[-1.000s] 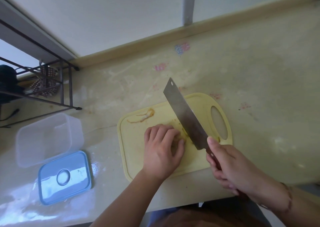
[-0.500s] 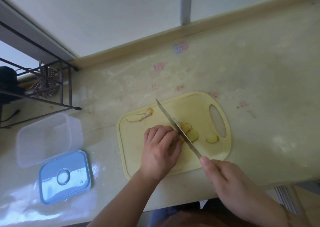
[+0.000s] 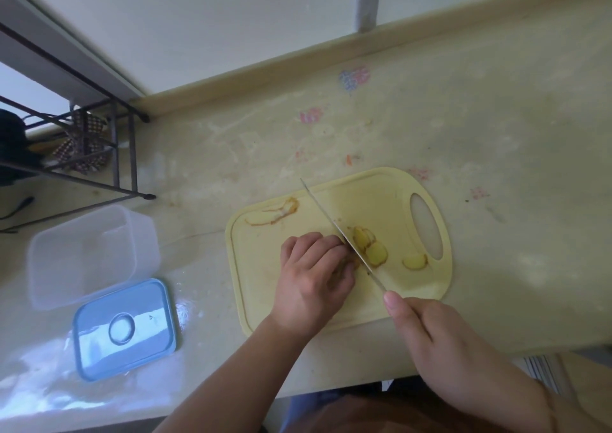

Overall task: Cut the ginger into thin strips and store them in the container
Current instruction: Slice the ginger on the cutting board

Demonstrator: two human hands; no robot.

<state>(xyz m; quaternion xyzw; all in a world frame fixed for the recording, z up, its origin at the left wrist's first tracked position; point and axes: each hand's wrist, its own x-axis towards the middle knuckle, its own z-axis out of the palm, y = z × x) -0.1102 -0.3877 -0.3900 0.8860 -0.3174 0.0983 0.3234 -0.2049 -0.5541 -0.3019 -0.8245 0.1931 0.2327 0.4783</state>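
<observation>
1. Ginger (image 3: 351, 260), mostly hidden, sits mid cutting board (image 3: 390, 201) under the left hand (image 3: 311, 280), whose curled grip holds it.
2. Pale yellow ginger slices (image 3: 376, 252) lie just right of the knife (image 3: 334, 225).
3. Right hand (image 3: 443, 343) clenches the knife handle.
4. Container (image 3: 89, 257) stands open, well left on the surface (image 3: 496, 134), lid (image 3: 124, 328) beside it.

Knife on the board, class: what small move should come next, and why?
Probably draw the left hand back slightly along the ginger piece and lift the knife for another slice. Only three slices lie on the cutting board, none cut into strips, and the container holds no ginger.
</observation>
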